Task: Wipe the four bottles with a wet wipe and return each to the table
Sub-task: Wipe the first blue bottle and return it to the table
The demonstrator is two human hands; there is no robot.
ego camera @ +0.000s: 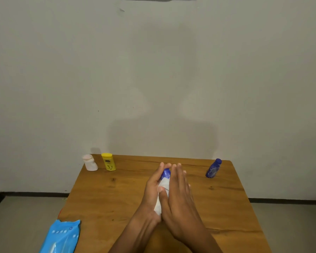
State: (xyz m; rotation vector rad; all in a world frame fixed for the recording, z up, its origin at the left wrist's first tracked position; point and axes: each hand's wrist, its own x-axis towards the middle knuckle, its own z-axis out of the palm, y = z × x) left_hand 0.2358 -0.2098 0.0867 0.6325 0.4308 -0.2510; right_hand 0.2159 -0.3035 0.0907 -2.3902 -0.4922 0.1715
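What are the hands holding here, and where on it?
A blue bottle sits between both hands. The left hand curls round its body through a white wipe; the right hand lies flat against its other side. Only the cap end shows.

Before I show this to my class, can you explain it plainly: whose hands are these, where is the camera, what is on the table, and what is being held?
There is no machine here: a person wears a camera on their head, looking down at their own hands. The left hand and right hand hold a blue bottle between them, wrapped in a white wet wipe. On the wooden table stand a pale pink bottle and a yellow bottle at the far left, and another blue bottle at the far right. A blue pack of wipes lies at the near left corner.
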